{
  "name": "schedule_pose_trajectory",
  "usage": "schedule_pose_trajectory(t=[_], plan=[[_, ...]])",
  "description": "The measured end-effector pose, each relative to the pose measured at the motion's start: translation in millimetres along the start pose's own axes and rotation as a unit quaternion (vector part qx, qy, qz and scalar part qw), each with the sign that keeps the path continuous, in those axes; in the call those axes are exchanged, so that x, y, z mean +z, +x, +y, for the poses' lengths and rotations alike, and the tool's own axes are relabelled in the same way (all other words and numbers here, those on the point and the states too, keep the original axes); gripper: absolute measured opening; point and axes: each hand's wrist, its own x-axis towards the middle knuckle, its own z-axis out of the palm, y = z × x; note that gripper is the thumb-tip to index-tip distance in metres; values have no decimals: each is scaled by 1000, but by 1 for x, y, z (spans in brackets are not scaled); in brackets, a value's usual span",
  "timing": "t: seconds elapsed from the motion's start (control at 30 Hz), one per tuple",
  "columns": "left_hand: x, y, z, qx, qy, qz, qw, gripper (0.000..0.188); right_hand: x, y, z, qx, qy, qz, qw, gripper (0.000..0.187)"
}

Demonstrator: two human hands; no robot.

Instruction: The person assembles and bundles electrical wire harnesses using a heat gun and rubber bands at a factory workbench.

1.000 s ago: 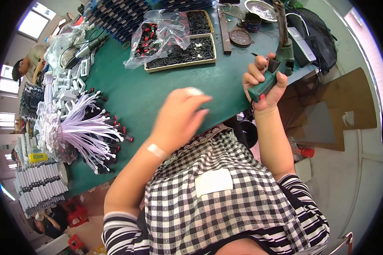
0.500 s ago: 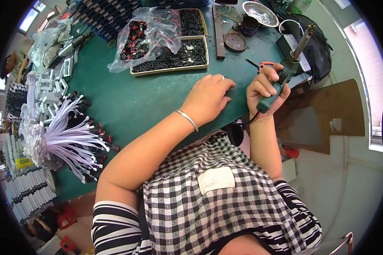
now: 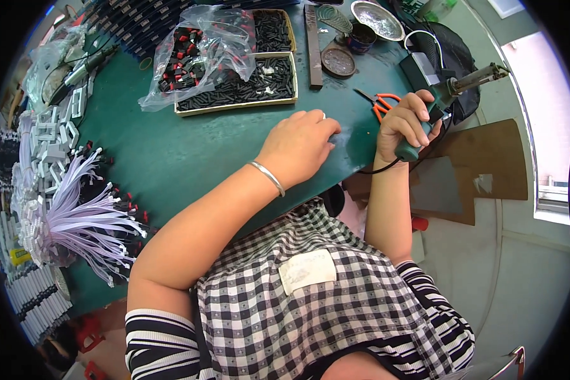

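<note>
My right hand [image 3: 406, 120] is clenched around the green grip of a heat tool [image 3: 446, 95], held off the near edge of the green bench [image 3: 190, 158] with its metal nozzle pointing up and away from me. It feels stiff and, I judge, moderately heavy at the front, so the thick handle is the only sensible place to hold; the metal barrel is likely hot and not to be touched. A black cord trails from its base, which may tug as I turn it. My left hand [image 3: 301, 145] rests palm down on the bench, fingers curled loosely; whether it pins something small beneath I cannot tell. Orange-handled snips [image 3: 381, 102] lie just beside my right hand.
</note>
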Motion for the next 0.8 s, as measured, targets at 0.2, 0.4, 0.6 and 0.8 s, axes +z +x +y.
schedule_pose_trajectory(t=[0.2, 0.4, 0.6, 0.8], plan=[[1, -1, 3, -3, 10, 7, 1000, 19, 0, 8, -12, -20, 23, -27, 999, 37], [2, -3, 3, 4, 11, 28, 1000, 17, 6, 17, -17, -48, 62, -70, 994, 40], [4, -6, 6, 13, 16, 36, 999, 18, 16, 32, -23, -60, 153, -147, 975, 40], [10, 9, 15, 47, 31, 58, 997, 19, 34, 26, -34, -100, 130, -131, 978, 33]])
